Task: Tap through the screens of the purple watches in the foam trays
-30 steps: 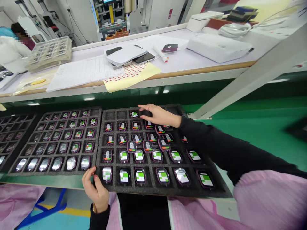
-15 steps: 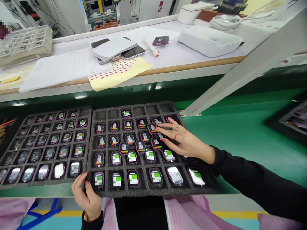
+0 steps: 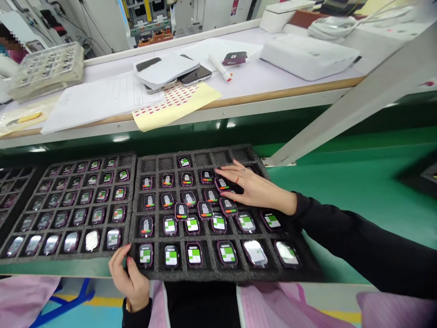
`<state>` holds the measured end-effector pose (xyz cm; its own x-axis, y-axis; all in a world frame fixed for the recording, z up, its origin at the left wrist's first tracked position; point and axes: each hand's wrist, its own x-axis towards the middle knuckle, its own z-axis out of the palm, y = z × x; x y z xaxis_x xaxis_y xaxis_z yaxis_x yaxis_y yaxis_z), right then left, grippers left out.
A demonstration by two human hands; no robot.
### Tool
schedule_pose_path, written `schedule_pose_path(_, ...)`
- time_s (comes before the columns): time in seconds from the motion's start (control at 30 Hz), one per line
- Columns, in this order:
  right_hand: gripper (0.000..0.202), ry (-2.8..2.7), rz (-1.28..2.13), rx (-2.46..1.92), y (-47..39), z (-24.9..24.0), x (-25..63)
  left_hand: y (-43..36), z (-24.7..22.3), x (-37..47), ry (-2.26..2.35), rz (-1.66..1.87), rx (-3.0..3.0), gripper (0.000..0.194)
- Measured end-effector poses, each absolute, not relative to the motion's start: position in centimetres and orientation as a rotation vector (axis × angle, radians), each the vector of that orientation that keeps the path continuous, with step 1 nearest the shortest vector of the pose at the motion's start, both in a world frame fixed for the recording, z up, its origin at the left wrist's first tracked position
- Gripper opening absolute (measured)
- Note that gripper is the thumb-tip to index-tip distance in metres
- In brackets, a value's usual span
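A dark foam tray (image 3: 218, 275) in front of me holds rows of smartwatch bodies with lit screens. My right hand (image 3: 251, 184) hovers over its upper right part, fingers spread, with thumb and fingertips around a smartwatch (image 3: 222, 183); contact is unclear. That hand hides some cells behind it. Several watches, such as one smartwatch (image 3: 181, 211) and another smartwatch (image 3: 205, 209), lie across the dividers instead of down in cells. My left hand (image 3: 129, 278) is at the tray's front left corner, thumb and fingers apart, fingertips against the edge.
A second foam tray (image 3: 131, 200) full of watches adjoins on the left, with a third tray (image 3: 13, 196) beyond. The shelf above bears phones (image 3: 196, 75), papers (image 3: 92, 100), a marker (image 3: 220, 68) and a white box (image 3: 307, 57). A slanted metal post (image 3: 324, 109) stands right.
My right hand has drawn slightly up and its fingers have shifted over the upper right cells, uncovering a watch in a lower right cell. The view has swung slightly left; my left hand stays at the corner.
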<state>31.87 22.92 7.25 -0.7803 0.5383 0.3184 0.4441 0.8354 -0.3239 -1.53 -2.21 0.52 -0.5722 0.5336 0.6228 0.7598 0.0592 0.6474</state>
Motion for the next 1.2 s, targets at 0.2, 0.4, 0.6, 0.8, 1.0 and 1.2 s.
schedule_pose_path(0.2,0.057,-2.527,0.244,-0.801,23.5,7.2,31.9,-2.2,0.6,-1.5,-2.091,-1.526,-1.338,0.02)
schedule_pose_path(0.4,0.058,-2.51,0.205,-0.889,23.6,7.0,32.3,-2.2,0.4,-1.6,-2.063,-1.527,-1.387,0.02)
schedule_pose_path(0.6,0.059,-2.609,0.435,-0.749,23.5,6.9,32.3,-2.1,0.5,-1.6,-2.048,-1.535,-1.388,0.021)
schedule_pose_path(0.8,0.057,-2.577,0.427,-0.747,25.5,6.7,31.3,-2.1,0.8,-1.5,-2.061,-1.523,-1.39,0.021)
schedule_pose_path(1.0,0.057,-2.482,0.355,-0.836,30.3,6.8,28.6,-2.2,0.6,-1.5,-2.074,-1.537,-1.34,0.021)
schedule_pose_path(1.2,0.056,-2.447,0.368,-0.82,32.5,5.4,26.7,-2.3,0.4,-1.4,-2.031,-1.576,-1.359,0.021)
